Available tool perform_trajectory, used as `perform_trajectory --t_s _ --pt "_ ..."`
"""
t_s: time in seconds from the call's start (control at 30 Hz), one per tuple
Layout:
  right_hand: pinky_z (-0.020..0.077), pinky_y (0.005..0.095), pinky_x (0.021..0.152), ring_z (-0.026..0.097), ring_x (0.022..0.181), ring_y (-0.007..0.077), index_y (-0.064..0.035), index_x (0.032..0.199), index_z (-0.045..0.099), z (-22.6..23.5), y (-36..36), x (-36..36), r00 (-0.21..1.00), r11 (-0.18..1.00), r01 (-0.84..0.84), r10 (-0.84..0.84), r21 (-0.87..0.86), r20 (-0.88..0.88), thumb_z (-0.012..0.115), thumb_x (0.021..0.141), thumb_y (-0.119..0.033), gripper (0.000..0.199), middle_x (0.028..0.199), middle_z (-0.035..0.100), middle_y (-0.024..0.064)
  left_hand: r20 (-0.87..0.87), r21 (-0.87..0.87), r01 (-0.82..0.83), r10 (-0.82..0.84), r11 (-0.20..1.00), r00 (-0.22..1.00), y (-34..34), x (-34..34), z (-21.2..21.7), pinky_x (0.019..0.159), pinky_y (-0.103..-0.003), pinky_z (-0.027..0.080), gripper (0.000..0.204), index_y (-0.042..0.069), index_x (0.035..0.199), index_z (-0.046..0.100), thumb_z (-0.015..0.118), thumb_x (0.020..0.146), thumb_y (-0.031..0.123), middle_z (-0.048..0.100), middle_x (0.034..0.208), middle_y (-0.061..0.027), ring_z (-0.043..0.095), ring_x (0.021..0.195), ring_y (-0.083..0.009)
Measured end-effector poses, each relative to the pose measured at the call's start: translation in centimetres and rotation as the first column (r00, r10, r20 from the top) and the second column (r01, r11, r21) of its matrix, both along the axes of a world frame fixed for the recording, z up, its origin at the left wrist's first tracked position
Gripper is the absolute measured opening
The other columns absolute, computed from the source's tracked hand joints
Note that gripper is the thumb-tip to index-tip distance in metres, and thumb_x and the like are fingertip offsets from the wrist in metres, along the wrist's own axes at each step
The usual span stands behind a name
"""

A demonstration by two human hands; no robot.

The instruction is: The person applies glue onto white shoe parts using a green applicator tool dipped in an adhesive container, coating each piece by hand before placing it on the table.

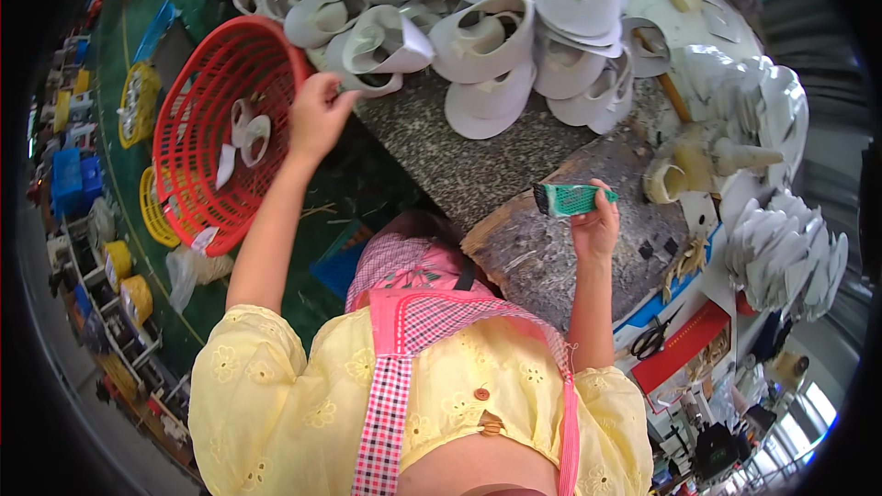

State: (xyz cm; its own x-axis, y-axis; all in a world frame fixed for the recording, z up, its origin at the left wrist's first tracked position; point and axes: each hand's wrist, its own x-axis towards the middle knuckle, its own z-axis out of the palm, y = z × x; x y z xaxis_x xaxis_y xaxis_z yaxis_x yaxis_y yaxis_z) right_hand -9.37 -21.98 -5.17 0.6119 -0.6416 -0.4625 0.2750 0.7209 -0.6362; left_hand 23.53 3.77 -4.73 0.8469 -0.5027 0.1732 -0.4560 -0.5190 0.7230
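Note:
My right hand (597, 228) holds a small green block with a mesh-like surface (577, 200) and a dark end, above a worn, stained board (542, 239). My left hand (318, 119) is at the right rim of a red plastic basket (170, 142). Its fingers are curled together near the heaped white pieces; a small dark bit shows by the fingertips, too small to name. Those curved white pieces, which look like shoe uppers (491, 101), lie stacked across the far side of the table. Inside the basket are a few small white pieces (255, 140).
A crusted beige pot (663, 181) stands right of the board, near bundles of flat white pieces (772, 248). Black scissors (650, 340) lie beside a red box (684, 349). Yellow baskets (138, 106) are on the green floor at left. The speckled tabletop (413, 138) ends before my lap.

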Motion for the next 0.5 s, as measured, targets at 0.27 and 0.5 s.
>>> perform_trajectory --t_s 0.27,0.5 --pt "0.0442 0.0237 0.048 0.057 0.062 0.0120 -0.0016 0.097 0.053 1.1 0.2 -1.0 0.994 0.987 0.086 -0.094 -0.136 -0.050 0.053 0.083 -0.011 0.018 0.076 0.059 0.0047 0.496 0.043 0.395 -0.363 0.918 0.789 -18.6 -4.0 3.1 0.080 -0.037 0.038 0.034 0.005 0.093 0.055 0.070 0.065 0.017 0.053 0.089 -0.0135 0.048 0.091 -0.0298" --pt "0.0414 0.0221 0.051 0.053 0.063 0.0096 -0.0021 0.097 0.055 3.1 -3.3 -6.7 0.884 0.849 0.267 -0.405 -0.457 -0.236 0.053 0.084 -0.013 0.017 0.078 0.057 0.0035 0.021 -0.573 0.365 -0.432 0.734 0.902 -17.9 -5.4 12.2 0.058 -0.025 0.043 0.028 0.003 0.096 0.047 0.062 0.079 0.020 0.056 0.080 -0.0066 0.054 0.067 -0.0114"
